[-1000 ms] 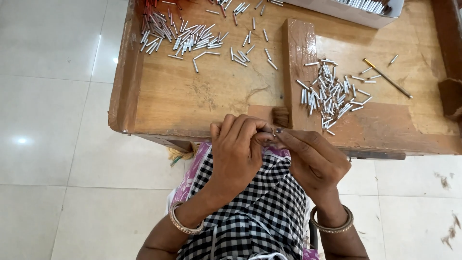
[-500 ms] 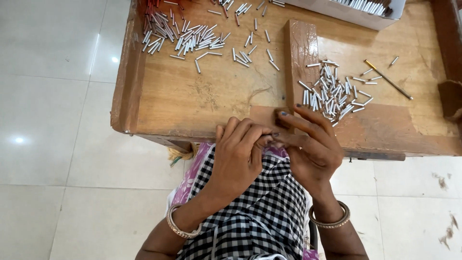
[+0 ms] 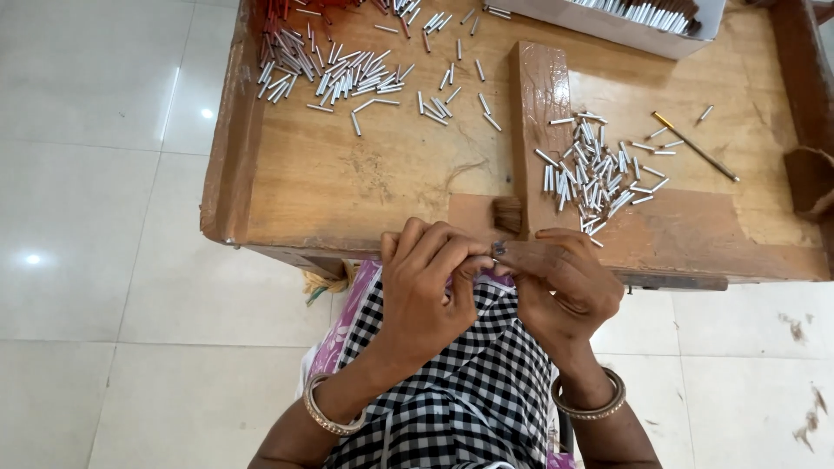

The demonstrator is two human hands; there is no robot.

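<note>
At the near edge of the bench (image 3: 347, 187), just over my lap, my left hand (image 3: 427, 287) and right hand (image 3: 560, 282) meet, fingertips pinched together on something very small between them; a glint there looks like one small metal tube (image 3: 495, 260), though my fingers hide most of it, so I cannot tell more. Both hands are curled tight around that one spot, neither resting on the wood. A little tuft of brown bristle (image 3: 507, 214) lies on the bench just beyond my knuckles. As for progress, I judge there is plenty left: a big loose scatter of tubes (image 3: 347, 74) spreads over the far left part of the bench, and a smaller heap of tubes (image 3: 591, 169) sits right of the upright wooden block (image 3: 539, 113). A thin rod tool (image 3: 695, 146) lies untouched toward the right edge. The white tray (image 3: 608, 26) at the far edge holds packed pieces, which I take for finished ones.
</note>
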